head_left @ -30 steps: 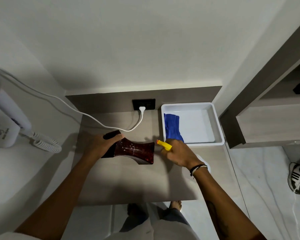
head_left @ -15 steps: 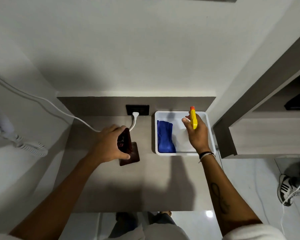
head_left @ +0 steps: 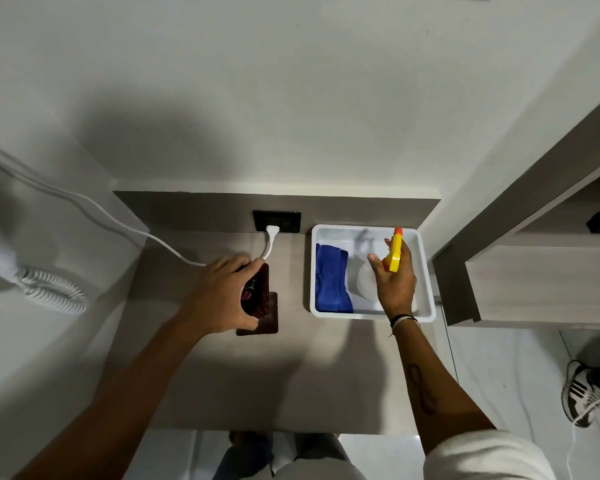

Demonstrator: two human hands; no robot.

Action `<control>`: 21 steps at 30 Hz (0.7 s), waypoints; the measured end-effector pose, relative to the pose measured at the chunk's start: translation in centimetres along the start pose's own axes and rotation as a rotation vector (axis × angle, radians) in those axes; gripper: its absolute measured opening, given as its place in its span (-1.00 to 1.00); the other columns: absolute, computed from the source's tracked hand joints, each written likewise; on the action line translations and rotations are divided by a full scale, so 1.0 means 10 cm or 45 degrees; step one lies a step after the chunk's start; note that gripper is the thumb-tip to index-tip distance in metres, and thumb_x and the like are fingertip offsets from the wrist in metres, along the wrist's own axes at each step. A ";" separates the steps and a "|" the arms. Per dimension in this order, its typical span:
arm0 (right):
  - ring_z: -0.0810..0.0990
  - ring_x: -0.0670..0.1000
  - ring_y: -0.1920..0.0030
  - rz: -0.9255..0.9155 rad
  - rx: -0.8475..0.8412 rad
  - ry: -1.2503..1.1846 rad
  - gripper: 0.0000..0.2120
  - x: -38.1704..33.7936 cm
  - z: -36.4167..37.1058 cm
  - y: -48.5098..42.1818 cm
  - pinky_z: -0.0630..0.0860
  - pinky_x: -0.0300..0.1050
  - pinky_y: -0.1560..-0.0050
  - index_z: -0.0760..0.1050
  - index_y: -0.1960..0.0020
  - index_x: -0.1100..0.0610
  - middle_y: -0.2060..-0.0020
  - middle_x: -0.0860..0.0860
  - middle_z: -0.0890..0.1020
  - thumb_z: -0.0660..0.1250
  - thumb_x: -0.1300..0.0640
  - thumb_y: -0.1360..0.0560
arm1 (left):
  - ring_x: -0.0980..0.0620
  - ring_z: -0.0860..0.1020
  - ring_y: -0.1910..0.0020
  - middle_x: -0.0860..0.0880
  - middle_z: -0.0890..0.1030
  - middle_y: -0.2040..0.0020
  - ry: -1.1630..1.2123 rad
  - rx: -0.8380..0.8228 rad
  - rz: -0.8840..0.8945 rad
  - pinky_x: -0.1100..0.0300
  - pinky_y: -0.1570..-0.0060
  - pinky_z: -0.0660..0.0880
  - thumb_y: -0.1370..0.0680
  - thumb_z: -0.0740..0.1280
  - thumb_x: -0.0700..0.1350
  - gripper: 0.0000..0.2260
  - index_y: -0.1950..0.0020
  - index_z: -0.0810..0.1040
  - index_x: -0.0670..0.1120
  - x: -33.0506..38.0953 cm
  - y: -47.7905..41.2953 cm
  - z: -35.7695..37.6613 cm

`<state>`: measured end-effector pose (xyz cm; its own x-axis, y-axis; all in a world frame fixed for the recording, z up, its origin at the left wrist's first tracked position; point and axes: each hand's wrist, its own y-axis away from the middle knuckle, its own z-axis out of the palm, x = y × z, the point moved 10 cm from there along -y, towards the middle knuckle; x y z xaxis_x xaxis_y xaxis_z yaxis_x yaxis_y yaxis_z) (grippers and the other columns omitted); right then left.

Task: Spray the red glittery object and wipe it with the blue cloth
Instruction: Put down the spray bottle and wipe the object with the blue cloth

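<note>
The red glittery object (head_left: pixel 261 299) stands upright on the grey tabletop (head_left: pixel 222 375), seen from above, and my left hand (head_left: pixel 222 296) is wrapped around its top. To the right sits a white tray (head_left: pixel 426 306) with the blue cloth (head_left: pixel 329 282) folded along its left side. My right hand (head_left: pixel 395 289) is inside the tray, gripping the spray bottle (head_left: pixel 395 254). Its yellow trigger head with an orange nozzle points away from me, and its pale body rests low in the tray beside the cloth.
A black wall socket (head_left: pixel 277 221) holds a white plug and cable (head_left: pixel 118 220) that runs off to the left. A coiled white cord (head_left: pixel 52 292) hangs at the left. A grey cabinet (head_left: pixel 533 282) stands right of the tray. A shoe (head_left: pixel 582 396) lies on the floor.
My right hand carried the spray bottle from beside the red object into the tray and lowered it there. My left hand turned the red object from lying sideways to standing upright.
</note>
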<state>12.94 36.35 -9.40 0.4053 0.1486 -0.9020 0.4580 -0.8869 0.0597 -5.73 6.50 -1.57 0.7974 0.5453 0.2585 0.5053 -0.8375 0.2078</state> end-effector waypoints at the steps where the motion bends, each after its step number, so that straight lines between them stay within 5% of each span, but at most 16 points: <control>1: 0.61 0.20 -0.43 0.049 -0.021 -0.003 -0.26 0.07 0.01 0.02 0.61 0.02 -0.40 0.29 -0.65 0.10 -0.51 0.08 0.56 0.50 -0.07 -0.59 | -0.17 0.45 -0.35 -0.07 0.51 -0.38 -0.008 0.002 0.012 -0.05 -0.33 0.42 -0.19 0.49 0.31 0.03 -0.61 0.41 -0.09 0.02 -0.01 0.01; 4: 0.50 0.17 -0.52 0.198 0.144 0.036 -0.25 0.24 -0.08 0.32 0.51 0.24 -0.53 0.29 -0.62 0.08 -0.53 0.08 0.50 0.52 -0.13 -0.56 | -0.18 0.46 -0.32 -0.07 0.53 -0.37 -0.012 0.023 0.033 -0.07 -0.32 0.43 -0.18 0.49 0.29 0.02 -0.59 0.44 -0.10 0.05 -0.02 0.03; 7: 0.56 0.08 -0.25 0.079 0.439 0.170 -0.53 0.14 -0.17 0.85 0.64 0.23 -0.26 0.41 -0.40 0.04 -0.24 0.05 0.57 0.42 -0.15 -0.62 | -0.18 0.44 -0.32 -0.08 0.52 -0.37 0.030 0.051 0.026 -0.06 -0.33 0.42 -0.18 0.52 0.25 0.02 -0.59 0.44 -0.11 0.03 0.00 0.05; 9: 0.54 0.02 -0.18 -0.159 0.275 0.338 -0.64 -0.04 0.11 1.03 0.65 0.16 -0.17 0.43 -0.35 0.01 -0.17 0.01 0.57 0.35 -0.14 -0.66 | -0.19 0.42 -0.34 -0.09 0.51 -0.38 0.063 0.070 0.019 -0.08 -0.38 0.39 -0.18 0.53 0.24 0.02 -0.60 0.43 -0.11 0.01 0.01 0.07; 12: 0.51 0.14 -0.44 -0.500 -0.184 0.720 -0.54 -0.24 0.77 0.95 0.54 0.14 -0.46 0.40 -0.54 0.08 -0.45 0.12 0.54 0.27 -0.05 -0.70 | -0.20 0.42 -0.36 -0.10 0.50 -0.38 0.077 0.096 0.043 -0.11 -0.49 0.29 -0.20 0.54 0.23 0.01 -0.60 0.43 -0.11 0.03 0.01 0.09; 16: -0.02 0.27 -0.75 -0.554 -0.581 1.036 -0.39 -0.25 1.36 0.60 0.05 0.17 -0.76 0.02 -0.74 0.21 -0.74 0.22 0.06 0.13 0.08 -0.77 | -0.20 0.44 -0.38 -0.09 0.51 -0.38 0.077 0.144 0.054 -0.14 -0.55 0.25 -0.20 0.51 0.25 -0.01 -0.59 0.44 -0.09 0.01 0.00 0.10; 21: -0.17 0.30 -0.75 -0.519 -0.837 1.340 -0.35 0.04 1.65 0.34 -0.11 0.17 -0.76 -0.18 -0.74 0.25 -0.74 0.26 -0.13 0.04 0.08 -0.78 | -0.20 0.43 -0.41 -0.09 0.50 -0.39 0.060 0.159 0.086 -0.19 -0.57 0.26 -0.22 0.48 0.28 -0.02 -0.58 0.44 -0.09 0.01 0.00 0.12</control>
<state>1.63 26.16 -16.63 0.4303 0.8889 -0.1573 0.8713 -0.3634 0.3297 -5.28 6.54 -2.71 0.8162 0.4862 0.3122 0.4906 -0.8686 0.0702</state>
